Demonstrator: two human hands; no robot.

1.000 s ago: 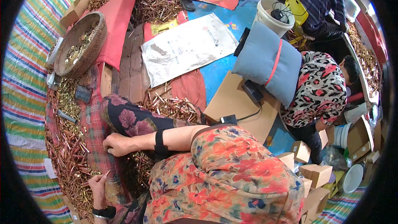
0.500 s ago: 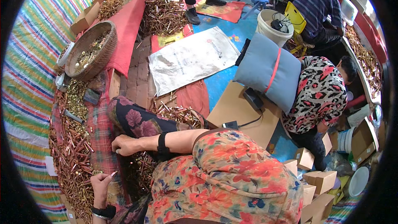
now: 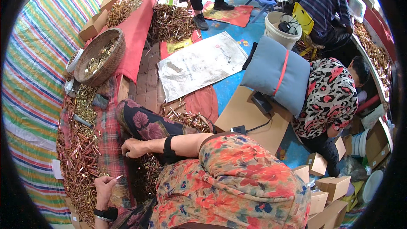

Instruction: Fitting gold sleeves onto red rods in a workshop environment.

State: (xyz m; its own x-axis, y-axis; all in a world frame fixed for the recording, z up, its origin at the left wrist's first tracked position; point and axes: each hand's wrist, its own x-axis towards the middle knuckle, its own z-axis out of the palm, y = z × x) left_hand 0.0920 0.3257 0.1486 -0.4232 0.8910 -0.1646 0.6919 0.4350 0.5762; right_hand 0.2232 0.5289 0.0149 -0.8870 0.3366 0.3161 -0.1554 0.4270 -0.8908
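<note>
My left hand (image 3: 104, 188) is raised over the edge of a pile of slim copper-coloured tubes (image 3: 78, 157). Its thumb and fingertips pinch a small pale, pinkish piece (image 3: 118, 177), too small to name. My right hand (image 3: 135, 148) is closed with its knuckles up, beside the red plaid cloth (image 3: 111, 138) and above more tubes (image 3: 147, 174). Whatever its fingers hold, if anything, is hidden. A ring shows on one finger. Small yellowish ring-like pieces (image 3: 85, 101) lie behind the tube pile, near a grey cylinder (image 3: 83, 121) and a dark block (image 3: 100, 101).
A wicker basket (image 3: 101, 59) of small rings stands at the far left. A white sack (image 3: 201, 65) lies ahead. On the right are a blue-grey cushion (image 3: 277, 76), a flat cardboard (image 3: 250, 114), small boxes (image 3: 333, 186) and a person in a patterned top (image 3: 328, 95).
The whole view has shifted slightly, so everything sits a little further right and lower. My left hand still pinches the pale piece; my right hand stays closed in nearly the same place.
</note>
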